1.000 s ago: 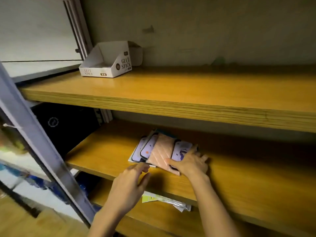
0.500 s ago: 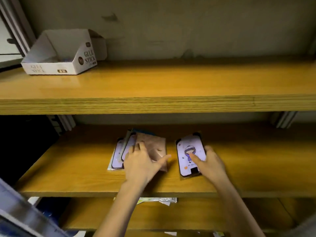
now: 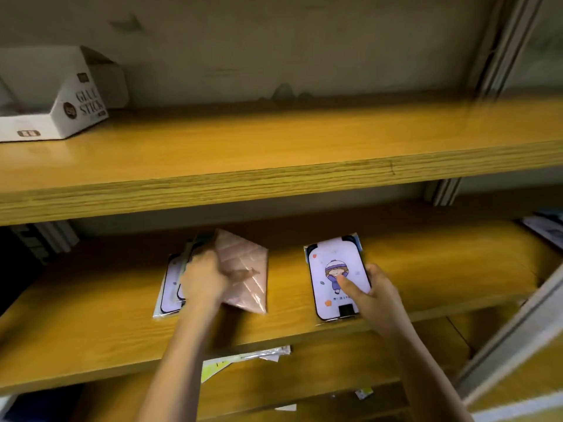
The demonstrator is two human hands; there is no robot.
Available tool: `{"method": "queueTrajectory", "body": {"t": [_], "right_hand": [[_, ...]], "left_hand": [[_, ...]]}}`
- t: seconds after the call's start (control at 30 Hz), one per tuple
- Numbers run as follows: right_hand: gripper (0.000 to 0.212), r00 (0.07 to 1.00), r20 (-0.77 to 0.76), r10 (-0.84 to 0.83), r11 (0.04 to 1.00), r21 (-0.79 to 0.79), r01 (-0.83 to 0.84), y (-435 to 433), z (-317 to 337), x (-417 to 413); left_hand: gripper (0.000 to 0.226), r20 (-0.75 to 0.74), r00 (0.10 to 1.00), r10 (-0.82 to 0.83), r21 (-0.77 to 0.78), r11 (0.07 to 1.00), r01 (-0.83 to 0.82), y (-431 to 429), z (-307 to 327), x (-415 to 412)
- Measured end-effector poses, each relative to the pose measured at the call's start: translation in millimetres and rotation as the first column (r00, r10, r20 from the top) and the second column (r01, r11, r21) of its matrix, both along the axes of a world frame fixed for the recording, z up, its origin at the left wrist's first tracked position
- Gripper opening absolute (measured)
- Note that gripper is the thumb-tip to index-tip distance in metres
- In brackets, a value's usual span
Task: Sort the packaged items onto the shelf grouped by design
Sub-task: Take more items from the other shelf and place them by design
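Note:
On the middle wooden shelf (image 3: pixel 411 269) lies a packaged lilac card (image 3: pixel 335 278) with a cartoon figure in a purple hat. My right hand (image 3: pixel 370 295) holds its right edge, thumb pressed on its face. To the left sits a small pile: a pink quilted packet (image 3: pixel 246 269) tilted over lilac packets (image 3: pixel 170 284) of the same cartoon kind. My left hand (image 3: pixel 202 277) grips the pink packet at its left side, fingers curled over the pile. Blur hides the details of the grip.
A white "GLUE STICK" display box (image 3: pixel 61 102) stands at the left of the upper shelf (image 3: pixel 274 153). Loose packets (image 3: pixel 243 359) stick out on the lower shelf. More packets (image 3: pixel 545 226) lie at the far right. A metal frame post (image 3: pixel 511 336) crosses the lower right.
My right hand has slid the cartoon card to the right, away from the pile, and straightened it. My left hand moved onto the pile and turned the pink packet. The view shifted right.

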State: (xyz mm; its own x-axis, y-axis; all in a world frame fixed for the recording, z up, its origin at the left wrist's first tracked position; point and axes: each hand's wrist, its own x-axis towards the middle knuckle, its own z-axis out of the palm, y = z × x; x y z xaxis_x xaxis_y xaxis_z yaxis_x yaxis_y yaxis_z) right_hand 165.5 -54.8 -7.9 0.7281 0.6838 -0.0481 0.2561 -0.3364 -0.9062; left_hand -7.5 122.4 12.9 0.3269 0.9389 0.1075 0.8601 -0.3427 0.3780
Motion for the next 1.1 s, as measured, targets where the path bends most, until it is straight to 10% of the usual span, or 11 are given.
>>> {"method": "queueTrajectory", "body": {"t": [0.13, 0.3, 1.1], "right_hand": [[0.03, 0.983, -0.183, 0.012, 0.995, 0.098, 0.006, -18, 3, 8], [0.023, 0.959, -0.284, -0.011, 0.976, 0.207, 0.073, -62, 10, 27], [0.026, 0.925, -0.228, -0.303, 0.917, 0.195, 0.348, -441, 25, 254]], "left_hand": [[0.038, 0.443, 0.882, -0.161, 0.071, 0.987, 0.144, -18, 4, -4], [0.026, 0.84, 0.542, 0.017, -0.289, 0.86, 0.421, -69, 16, 18], [0.028, 0.862, 0.507, 0.016, -0.437, 0.53, 0.727, -415, 18, 284]]}}
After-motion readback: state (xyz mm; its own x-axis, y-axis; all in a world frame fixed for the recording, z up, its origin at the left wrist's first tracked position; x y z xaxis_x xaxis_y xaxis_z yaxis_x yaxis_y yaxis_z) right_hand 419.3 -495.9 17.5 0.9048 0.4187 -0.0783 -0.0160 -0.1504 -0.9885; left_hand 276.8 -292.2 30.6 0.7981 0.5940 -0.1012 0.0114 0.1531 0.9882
